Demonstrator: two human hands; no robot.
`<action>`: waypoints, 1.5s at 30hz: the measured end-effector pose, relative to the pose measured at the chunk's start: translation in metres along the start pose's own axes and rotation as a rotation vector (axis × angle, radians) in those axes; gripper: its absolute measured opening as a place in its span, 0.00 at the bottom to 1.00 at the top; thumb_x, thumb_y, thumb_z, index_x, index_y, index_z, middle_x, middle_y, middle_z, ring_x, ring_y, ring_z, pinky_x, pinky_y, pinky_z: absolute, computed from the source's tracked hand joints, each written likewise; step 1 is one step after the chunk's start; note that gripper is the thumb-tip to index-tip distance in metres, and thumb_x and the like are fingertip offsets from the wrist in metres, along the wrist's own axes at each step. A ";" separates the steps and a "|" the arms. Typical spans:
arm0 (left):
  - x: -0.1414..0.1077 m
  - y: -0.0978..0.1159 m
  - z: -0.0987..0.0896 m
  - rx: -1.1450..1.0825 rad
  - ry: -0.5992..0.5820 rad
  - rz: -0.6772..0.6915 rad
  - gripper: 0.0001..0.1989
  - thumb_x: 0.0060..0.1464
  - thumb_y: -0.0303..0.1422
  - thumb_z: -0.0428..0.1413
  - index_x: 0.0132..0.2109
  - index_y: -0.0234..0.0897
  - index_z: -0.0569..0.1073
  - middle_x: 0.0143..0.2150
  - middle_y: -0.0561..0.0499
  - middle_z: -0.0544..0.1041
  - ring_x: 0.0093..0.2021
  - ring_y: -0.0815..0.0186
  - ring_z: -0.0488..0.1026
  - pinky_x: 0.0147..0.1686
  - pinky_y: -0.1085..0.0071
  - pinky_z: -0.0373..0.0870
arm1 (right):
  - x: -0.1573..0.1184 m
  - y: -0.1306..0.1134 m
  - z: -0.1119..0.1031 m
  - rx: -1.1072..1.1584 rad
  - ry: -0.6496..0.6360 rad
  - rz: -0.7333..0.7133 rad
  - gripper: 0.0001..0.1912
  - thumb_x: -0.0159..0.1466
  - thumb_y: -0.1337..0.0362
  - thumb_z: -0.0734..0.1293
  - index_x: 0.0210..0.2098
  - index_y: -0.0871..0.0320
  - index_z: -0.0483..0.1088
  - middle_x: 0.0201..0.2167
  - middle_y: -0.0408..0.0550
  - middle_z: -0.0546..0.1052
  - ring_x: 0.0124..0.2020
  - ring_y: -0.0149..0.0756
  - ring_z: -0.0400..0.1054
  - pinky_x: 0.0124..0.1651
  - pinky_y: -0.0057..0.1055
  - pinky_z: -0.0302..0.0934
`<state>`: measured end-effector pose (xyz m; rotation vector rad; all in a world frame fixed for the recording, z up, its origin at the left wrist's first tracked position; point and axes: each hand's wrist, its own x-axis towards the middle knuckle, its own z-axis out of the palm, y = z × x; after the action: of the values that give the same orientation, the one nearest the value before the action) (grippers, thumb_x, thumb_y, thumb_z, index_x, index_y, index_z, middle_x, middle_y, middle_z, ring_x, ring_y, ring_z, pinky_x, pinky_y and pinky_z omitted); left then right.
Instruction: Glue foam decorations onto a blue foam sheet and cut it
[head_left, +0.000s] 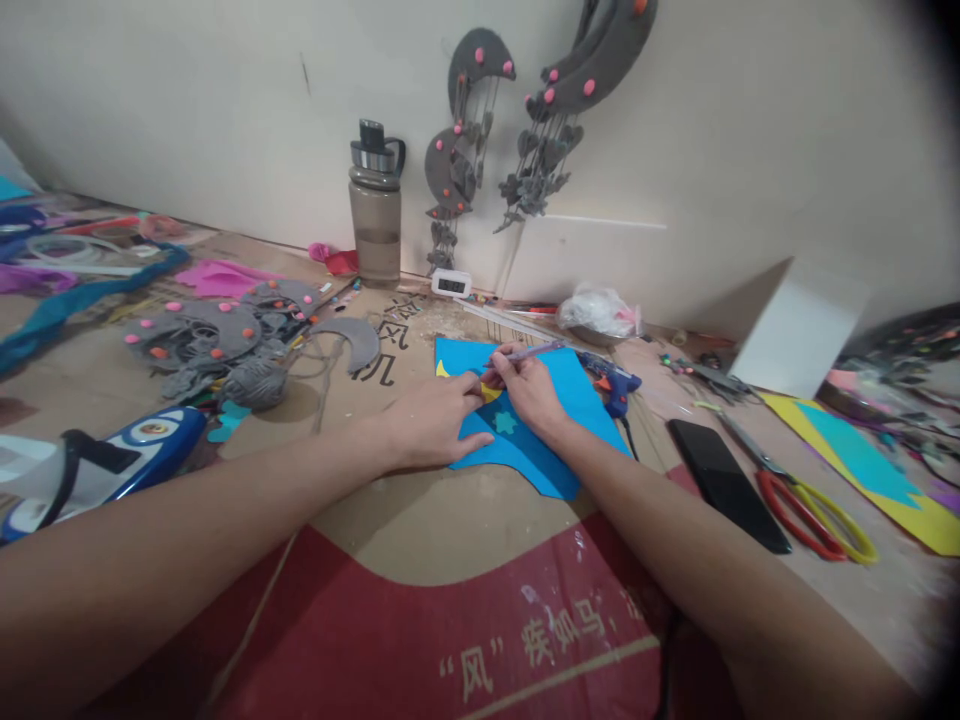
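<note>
A blue sheet (559,465) lies on the cardboard-covered table, with a yellow crescent (491,392) and a small teal cut-out shape (505,423) on it. My left hand (439,418) rests at the sheet's left part, fingers spread, its fingertips by the yellow crescent. My right hand (526,388) is closed around a thin purple pen (541,350), above the middle of the sheet. The pen's tip is too small to make out between my hands. Another bit of yellow (441,370) shows at the sheet's upper left.
To the right lie a glue gun (619,390), a black phone (724,480) and scissors (806,505). Grey felt pieces (217,335) and a blue-and-white tape dispenser (154,445) are on the left. A bottle (376,225) and small clock (451,284) stand by the wall.
</note>
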<state>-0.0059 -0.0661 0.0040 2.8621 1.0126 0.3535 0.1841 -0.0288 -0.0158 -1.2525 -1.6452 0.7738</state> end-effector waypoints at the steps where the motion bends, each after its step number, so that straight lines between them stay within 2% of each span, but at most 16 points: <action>1: 0.000 -0.001 0.000 -0.002 0.004 0.005 0.26 0.62 0.48 0.53 0.56 0.32 0.76 0.55 0.40 0.73 0.51 0.53 0.74 0.54 0.57 0.70 | 0.001 0.001 0.000 -0.015 0.000 -0.003 0.10 0.69 0.55 0.62 0.37 0.55 0.66 0.27 0.44 0.80 0.30 0.33 0.76 0.36 0.28 0.70; 4: -0.001 -0.003 0.001 -0.005 0.018 0.019 0.25 0.62 0.46 0.54 0.57 0.33 0.75 0.57 0.40 0.73 0.54 0.52 0.73 0.56 0.57 0.69 | 0.002 0.002 -0.001 -0.030 -0.011 -0.003 0.09 0.69 0.56 0.61 0.38 0.54 0.66 0.27 0.43 0.80 0.30 0.33 0.77 0.36 0.28 0.70; 7: -0.004 -0.003 0.000 0.003 0.083 0.029 0.25 0.61 0.45 0.56 0.59 0.35 0.74 0.59 0.40 0.72 0.58 0.51 0.70 0.59 0.54 0.67 | 0.003 0.003 -0.002 -0.045 -0.023 -0.014 0.09 0.70 0.56 0.61 0.38 0.55 0.66 0.28 0.44 0.80 0.30 0.34 0.77 0.36 0.29 0.70; 10: -0.008 -0.003 -0.002 0.031 0.148 -0.020 0.25 0.62 0.46 0.55 0.59 0.34 0.74 0.58 0.39 0.72 0.57 0.51 0.70 0.58 0.54 0.68 | 0.002 0.003 -0.002 -0.044 -0.029 -0.030 0.10 0.70 0.56 0.61 0.38 0.55 0.67 0.28 0.45 0.80 0.31 0.34 0.77 0.38 0.30 0.70; 15: -0.012 -0.005 -0.002 0.116 0.083 -0.052 0.23 0.66 0.46 0.51 0.50 0.30 0.77 0.52 0.39 0.77 0.54 0.51 0.73 0.56 0.54 0.69 | 0.002 0.005 -0.002 -0.020 -0.031 -0.033 0.10 0.70 0.55 0.61 0.37 0.54 0.67 0.29 0.45 0.80 0.31 0.34 0.76 0.39 0.30 0.71; 20: -0.013 -0.008 0.000 0.096 0.077 -0.082 0.23 0.66 0.46 0.50 0.52 0.30 0.76 0.51 0.40 0.78 0.53 0.52 0.74 0.54 0.56 0.70 | 0.003 0.007 -0.001 -0.029 -0.026 -0.045 0.11 0.70 0.54 0.61 0.38 0.54 0.67 0.29 0.45 0.80 0.31 0.34 0.77 0.39 0.31 0.71; 27: -0.015 -0.007 0.000 0.151 0.089 -0.067 0.22 0.66 0.46 0.50 0.50 0.32 0.77 0.53 0.41 0.78 0.56 0.51 0.72 0.56 0.55 0.68 | 0.004 0.009 -0.001 -0.036 -0.029 -0.049 0.11 0.70 0.54 0.61 0.38 0.54 0.68 0.29 0.45 0.81 0.31 0.34 0.77 0.38 0.30 0.71; 35: -0.016 -0.007 0.000 0.108 0.081 -0.080 0.22 0.67 0.45 0.49 0.53 0.32 0.76 0.55 0.40 0.77 0.56 0.51 0.73 0.56 0.55 0.68 | 0.008 -0.001 -0.002 0.052 -0.043 0.031 0.11 0.68 0.56 0.63 0.35 0.56 0.68 0.27 0.46 0.80 0.29 0.34 0.76 0.35 0.29 0.69; 38: -0.016 -0.008 0.001 0.109 0.083 -0.081 0.22 0.67 0.45 0.49 0.54 0.33 0.76 0.55 0.41 0.77 0.56 0.51 0.73 0.56 0.55 0.67 | 0.009 -0.011 -0.007 -0.025 -0.039 0.013 0.09 0.68 0.57 0.64 0.34 0.56 0.69 0.28 0.46 0.80 0.32 0.35 0.76 0.36 0.29 0.68; 41: -0.016 -0.008 0.002 0.103 0.080 -0.088 0.21 0.67 0.45 0.49 0.54 0.33 0.76 0.54 0.41 0.77 0.55 0.52 0.73 0.56 0.55 0.67 | 0.009 -0.020 -0.013 -0.195 -0.058 -0.033 0.08 0.68 0.60 0.64 0.33 0.55 0.70 0.28 0.45 0.79 0.32 0.36 0.76 0.38 0.30 0.67; 45: -0.016 -0.007 0.003 0.099 0.081 -0.095 0.22 0.67 0.45 0.49 0.53 0.33 0.76 0.54 0.41 0.77 0.55 0.52 0.73 0.57 0.55 0.66 | 0.009 -0.022 -0.013 -0.320 -0.098 -0.008 0.09 0.68 0.62 0.64 0.31 0.56 0.70 0.26 0.46 0.79 0.32 0.38 0.76 0.39 0.32 0.66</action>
<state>-0.0216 -0.0702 -0.0028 2.8935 1.2090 0.4266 0.1869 -0.0269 0.0117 -1.4459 -1.9077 0.5894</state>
